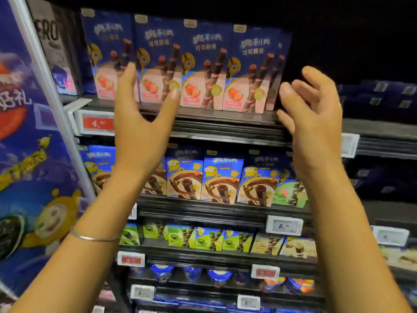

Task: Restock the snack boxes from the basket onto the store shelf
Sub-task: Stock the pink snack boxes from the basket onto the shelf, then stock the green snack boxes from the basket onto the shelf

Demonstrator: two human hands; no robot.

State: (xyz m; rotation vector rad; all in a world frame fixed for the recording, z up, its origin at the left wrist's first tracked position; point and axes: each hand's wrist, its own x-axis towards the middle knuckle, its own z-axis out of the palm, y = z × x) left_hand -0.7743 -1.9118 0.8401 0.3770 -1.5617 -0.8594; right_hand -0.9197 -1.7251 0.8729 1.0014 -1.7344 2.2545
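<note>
Both empty, fingers spread: left hand (144,114) and right hand (313,109) flanking the strawberry boxes (203,71) on the top shelf (225,123). Squaring the row, probably; next, another box.

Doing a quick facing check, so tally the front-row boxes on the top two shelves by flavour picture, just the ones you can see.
Strawberry boxes, top shelf: 4
Chocolate boxes, shelf below: 5, two partly hidden by the left hand
Green box, same shelf: 1
Total: 10
</note>
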